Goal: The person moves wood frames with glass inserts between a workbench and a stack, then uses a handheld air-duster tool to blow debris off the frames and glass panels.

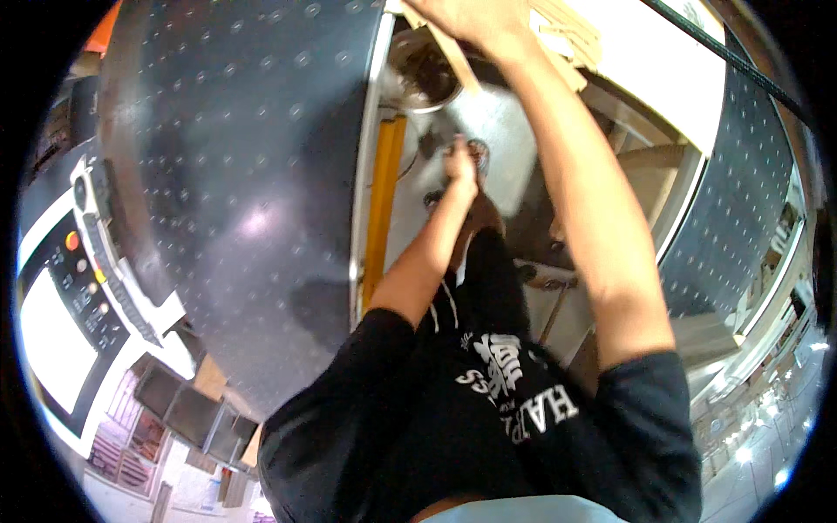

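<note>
Wooden strip point(459, 61) at the top centre, inside the open machine bay, just above and right of a round metal housing point(423, 74). Long axis slanted: upper end toward the top left under the hand, lower end pointing down and right toward the grey plate point(506, 139). Pale, flat, narrow; upper end hidden by the fingers.

Right hand point(475, 19) closed over the strip's upper end, arm stretched up and across from the lower right, part of the hand cut by the frame's top edge. Left hand point(459, 166) lower down, fingers bunched narrow against a small round fitting point(477, 153) on the plate; touching it, but impossible to tell whether pinching or just pressing.

As for progress, judged from the layout: mid-way, both hands busy inside the bay, strip held in the air and not visibly seated in or against anything, fitting under the fingers. Nothing set aside as finished; no telling how much remains.

Outward: yellow bar point(384, 200) running upright along the bay's left edge, just beside a bright metal rim. Left of that, a large dark panel point(244, 174) dotted with small holes. Far left, a control console point(78, 279) with coloured buttons. A second dotted panel point(741, 200) to the right, a black cable point(732, 57) crossing the upper right corner. Black sleeves below.
</note>
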{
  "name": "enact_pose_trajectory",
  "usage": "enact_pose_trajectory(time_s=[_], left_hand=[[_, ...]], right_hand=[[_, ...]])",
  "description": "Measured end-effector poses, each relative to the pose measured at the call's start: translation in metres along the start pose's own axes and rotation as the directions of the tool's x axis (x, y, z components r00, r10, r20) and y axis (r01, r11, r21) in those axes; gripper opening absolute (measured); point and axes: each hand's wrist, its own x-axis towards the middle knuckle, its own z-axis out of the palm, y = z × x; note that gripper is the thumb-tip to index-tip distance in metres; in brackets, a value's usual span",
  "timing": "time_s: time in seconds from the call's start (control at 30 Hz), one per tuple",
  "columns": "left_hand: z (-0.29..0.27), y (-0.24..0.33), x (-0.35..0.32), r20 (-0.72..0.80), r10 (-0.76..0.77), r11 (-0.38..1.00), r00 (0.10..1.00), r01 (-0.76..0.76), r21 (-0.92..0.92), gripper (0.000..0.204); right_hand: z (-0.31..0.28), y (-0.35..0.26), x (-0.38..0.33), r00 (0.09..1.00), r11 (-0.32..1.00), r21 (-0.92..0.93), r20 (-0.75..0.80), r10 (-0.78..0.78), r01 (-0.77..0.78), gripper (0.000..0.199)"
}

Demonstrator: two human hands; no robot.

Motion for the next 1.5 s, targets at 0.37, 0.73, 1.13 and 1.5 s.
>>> enact_pose_trajectory(time_s=[0.37,0.73,1.13,1.5], left_hand=[[0.015,0.018,0.264,-0.217,-0.152,0.946,0.964,0.079,-0.314,0.039],[0.007,-0.029,0.219,0.080,-0.360,0.928,0.930,0.365,-0.069,0.027],[-0.090,0.163,-0.291,0.657,0.480,0.226,0.581,-0.806,0.547,0.050],[-0.328,0.315,-0.228,0.289,0.874,-0.217,0.391,-0.219,0.951,0.080]], right_hand=[[-0.011,-0.013,0.014,0.832,0.962,-0.265,0.520,0.195,-0.060,0.072],[0.001,-0.015,-0.003,0.971,0.982,-0.184,0.227,0.074,-0.032,0.073],[-0.009,-0.014,-0.028,0.997,0.993,-0.113,-0.071,-0.031,0.023,0.066],[0.106,-0.001,-0.181,1.000,0.997,0.079,-0.003,-0.027,0.028,0.067]])
